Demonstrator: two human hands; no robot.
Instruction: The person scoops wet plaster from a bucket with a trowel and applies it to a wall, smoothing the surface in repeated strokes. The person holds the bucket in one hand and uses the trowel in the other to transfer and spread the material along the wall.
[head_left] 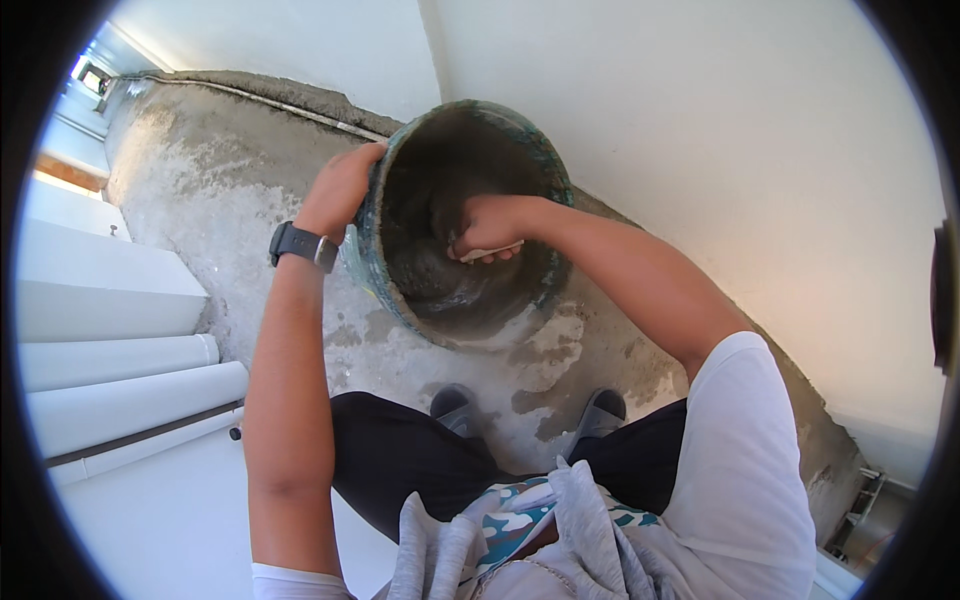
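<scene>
A dirty round bucket (545, 170), coated with grey mortar, is tilted toward me above a rough concrete ledge (210, 200). My left hand (338, 190), with a black watch on the wrist, grips the bucket's left rim. My right hand (487, 229) is inside the bucket, closed around a pale handle of a tool whose end is hidden in the wet grey mix (460, 295) at the bottom.
A white wall (720, 130) rises right behind the bucket. White stepped mouldings (120, 350) run along the left. My feet in dark sandals (600, 410) stand on the stained concrete below the bucket.
</scene>
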